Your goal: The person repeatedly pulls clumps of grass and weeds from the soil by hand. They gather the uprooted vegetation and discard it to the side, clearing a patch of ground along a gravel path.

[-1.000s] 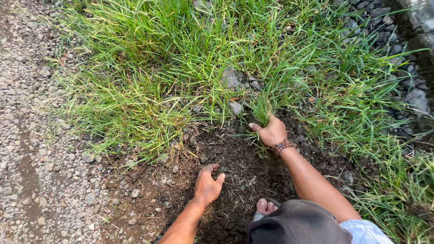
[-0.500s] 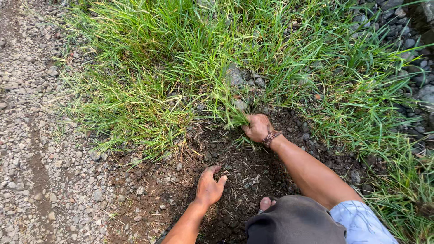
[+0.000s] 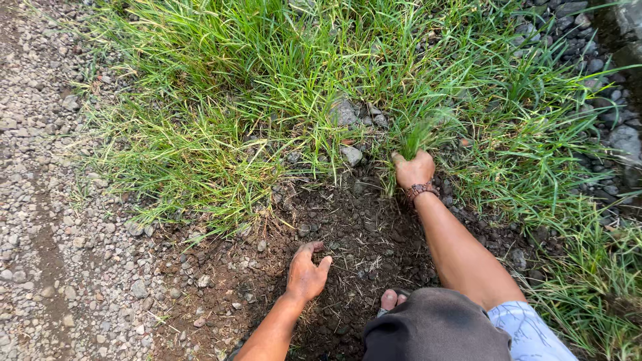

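My right hand is closed around the base of a green grass tuft at the edge of a patch of bare dark soil. A beaded bracelet sits on that wrist. My left hand rests flat on the soil, fingers a little apart, holding nothing. Thick long grass fills the ground beyond both hands.
A gravel path runs down the left side. Grey stones lie among the grass near the tuft, and dark rocks line the right edge. My toes and knee show at the bottom.
My right hand has shifted slightly right and farther into the grass and now grips a tuft. My left hand has stayed on the soil.
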